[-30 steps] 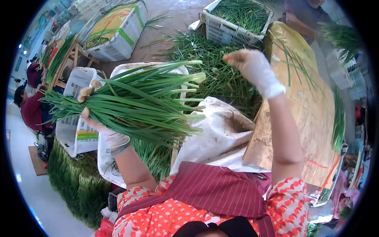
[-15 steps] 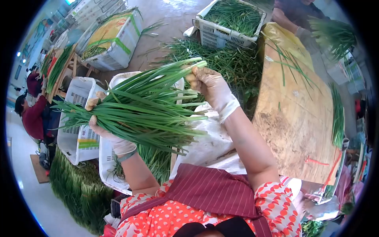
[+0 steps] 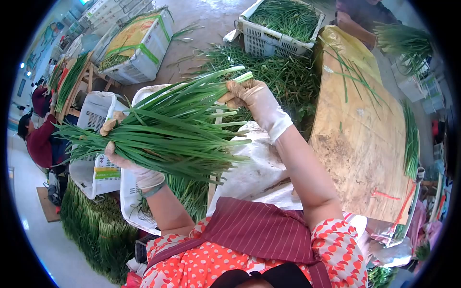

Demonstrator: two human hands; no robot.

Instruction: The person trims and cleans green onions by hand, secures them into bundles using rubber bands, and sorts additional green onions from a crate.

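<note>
A loose bunch of garlic chives (image 3: pixel 168 134) is held up in front of me, leaf tips to the left and pale stem ends to the right. My left hand (image 3: pixel 127 158), in a whitish glove with stained fingertips, grips the bunch near its leafy end, thumb and fingers on either side. My right hand (image 3: pixel 252 98), gloved the same way, is closed on a few stems at the upper right of the bunch. Below the bunch, a white crate (image 3: pixel 128 201) holds more chives, partly hidden by my left forearm.
A wooden board (image 3: pixel 360 149) with stray leaves lies to the right. Loose greens (image 3: pixel 278 81) are heaped on the floor ahead, beside a full white crate (image 3: pixel 273 43). Bundled chives (image 3: pixel 98 235) stand at lower left. A co-worker (image 3: pixel 357 21) handles chives at upper right; others work at far left.
The bunch and my left hand have shifted slightly left. My right fingers have turned a little and moved slightly left, still on the stems. The co-worker's hand at upper right has moved.
</note>
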